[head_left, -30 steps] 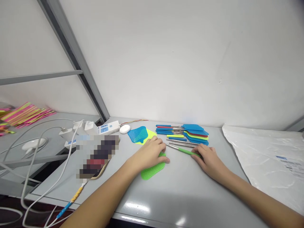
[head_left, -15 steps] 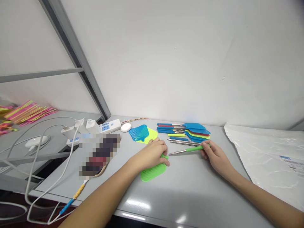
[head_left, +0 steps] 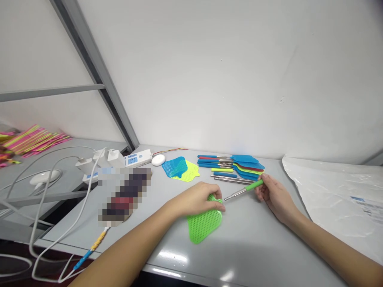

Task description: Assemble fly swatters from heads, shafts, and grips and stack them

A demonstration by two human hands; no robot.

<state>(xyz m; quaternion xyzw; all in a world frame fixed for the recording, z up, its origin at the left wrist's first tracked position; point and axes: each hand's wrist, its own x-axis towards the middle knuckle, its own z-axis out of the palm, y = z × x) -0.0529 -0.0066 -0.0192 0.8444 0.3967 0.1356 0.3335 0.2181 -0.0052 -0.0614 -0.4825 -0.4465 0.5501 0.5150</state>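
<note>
A green perforated fly swatter head [head_left: 205, 226] is pinched by its neck in my left hand [head_left: 200, 200], tilted over the grey table. My right hand [head_left: 277, 197] grips the green sleeve of a metal telescopic handle [head_left: 243, 190] between thumb and fingers. The handle's bare metal tip points left at the neck of the green head, with a small gap between them. Behind my hands lie a loose blue swatter head [head_left: 175, 166] and a yellow swatter head [head_left: 191, 172], partly overlapping.
Several whole fly swatters [head_left: 245, 160] are stacked at the back, with loose handles [head_left: 233, 180] before them. A white plastic bag [head_left: 338, 199] covers the right side. A power strip [head_left: 139, 158], a white round case [head_left: 158, 160] and a blurred phone-like object [head_left: 125, 195] are at left.
My left hand has moved right and turned the green swatter head so more of its face shows. The handle in my right hand has tilted more steeply, its tip shifting right and slightly down.
</note>
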